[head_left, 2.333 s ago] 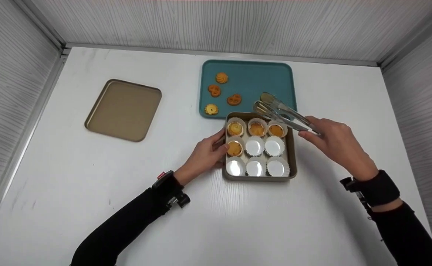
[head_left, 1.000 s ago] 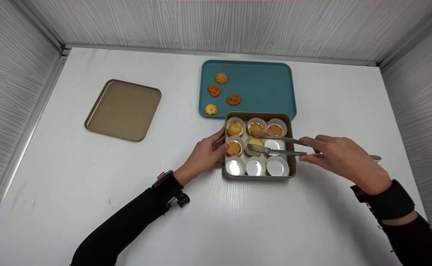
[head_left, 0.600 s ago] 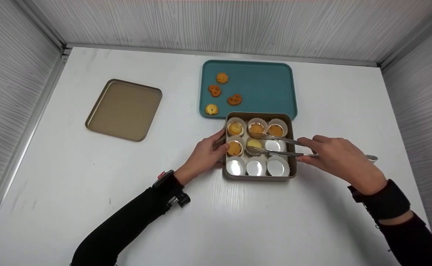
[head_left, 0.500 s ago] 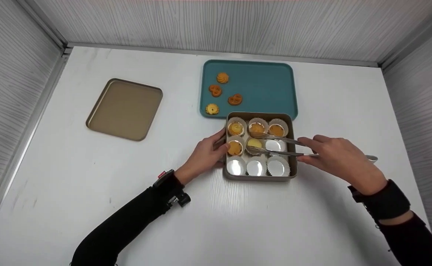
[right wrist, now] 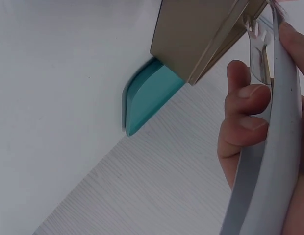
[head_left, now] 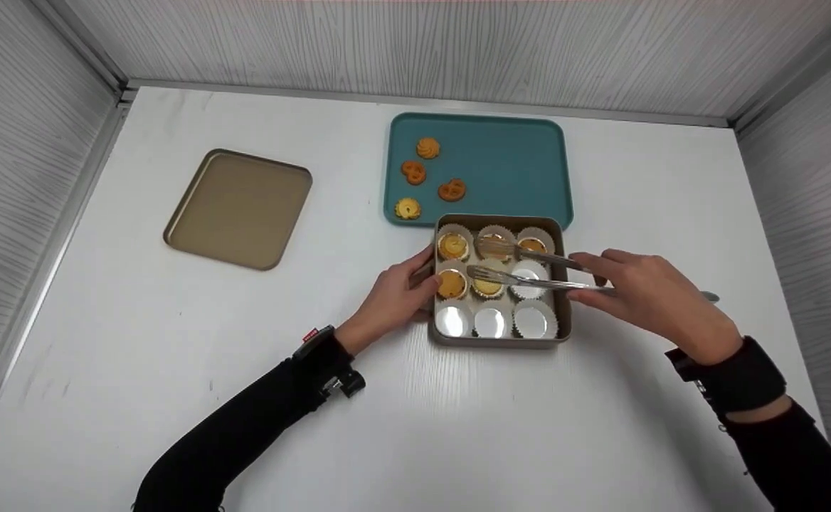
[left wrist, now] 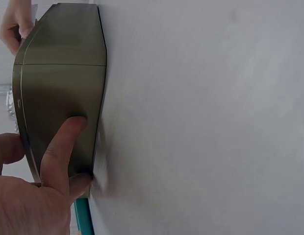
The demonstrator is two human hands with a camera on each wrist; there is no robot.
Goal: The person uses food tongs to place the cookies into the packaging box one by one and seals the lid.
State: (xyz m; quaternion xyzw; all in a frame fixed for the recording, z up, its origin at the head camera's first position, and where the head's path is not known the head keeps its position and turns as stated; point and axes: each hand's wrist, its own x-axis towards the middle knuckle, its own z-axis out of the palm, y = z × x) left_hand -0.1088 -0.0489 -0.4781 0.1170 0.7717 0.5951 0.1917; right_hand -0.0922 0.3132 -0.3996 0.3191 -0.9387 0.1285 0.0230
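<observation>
Looking down through the head cam: my right hand [head_left: 643,295] is pinching a pair of metal tongs [head_left: 529,267], fingers curled round the handle end. The tongs lie nearly flat, long axis running left-right across the middle of the frame, tips pointing left and a touch up-frame, handle end sticking out past my wrist on the right. The two arms are spread apart, with nothing between the tips that I can make out. One tip sits over the top-middle cup, the other over the centre cup.

That's all above the square tin [head_left: 565,313], just below frame centre, holding nine white paper cups [head_left: 533,321] in a three-by-three grid. Five have cookies: the top row, plus middle-left and the centre one [head_left: 488,287]. The other four show shiny bare bottoms.

My left hand [head_left: 391,299] is on the tin's left wall. The left wrist cam shows the thumb [left wrist: 61,152] pressed flat against the outside wall, with fingers hooked at the rim, so it's gripping the tin.

Touching the tin's far edge is the teal tray [head_left: 508,163], upper centre, with four loose cookies [head_left: 451,190] on its left part. A flat gold lid [head_left: 239,208] lies well apart, left of centre on the white table [head_left: 173,341].

From the right wrist cam I only get tong arms, fingertips [right wrist: 245,105], the tin corner and a bit of teal.
</observation>
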